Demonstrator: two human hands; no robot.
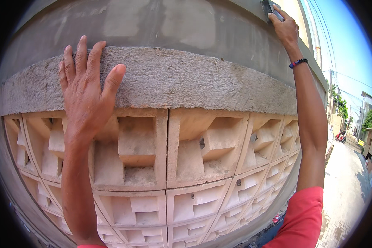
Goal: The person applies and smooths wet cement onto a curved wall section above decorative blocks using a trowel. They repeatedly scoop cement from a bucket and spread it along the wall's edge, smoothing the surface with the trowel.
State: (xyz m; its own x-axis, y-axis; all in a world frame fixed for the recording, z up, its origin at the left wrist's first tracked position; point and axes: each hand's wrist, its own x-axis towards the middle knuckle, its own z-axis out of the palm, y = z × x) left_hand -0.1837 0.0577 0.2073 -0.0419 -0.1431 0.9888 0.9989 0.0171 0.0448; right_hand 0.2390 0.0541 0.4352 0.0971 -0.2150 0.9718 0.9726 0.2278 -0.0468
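My left hand (86, 84) lies with its fingers spread on the rough grey cement band (186, 78), the fingertips reaching its upper edge. High at the right, my right hand (286, 28) is closed around a small dark block-shaped tool (270, 11), whose exact kind I cannot make out. That tool touches the grey plastered wall (244, 31) close to its right end. Above the band the plaster is smooth, with lighter damp-looking patches. A dark beaded bracelet (298, 63) circles my right wrist.
Below the band stand rows of pale ventilation blocks (206, 144) with recessed openings. To the right runs a sunlit paved lane (347, 173) with a parked red motorbike (340, 136), a utility pole (317, 41) and overhead wires.
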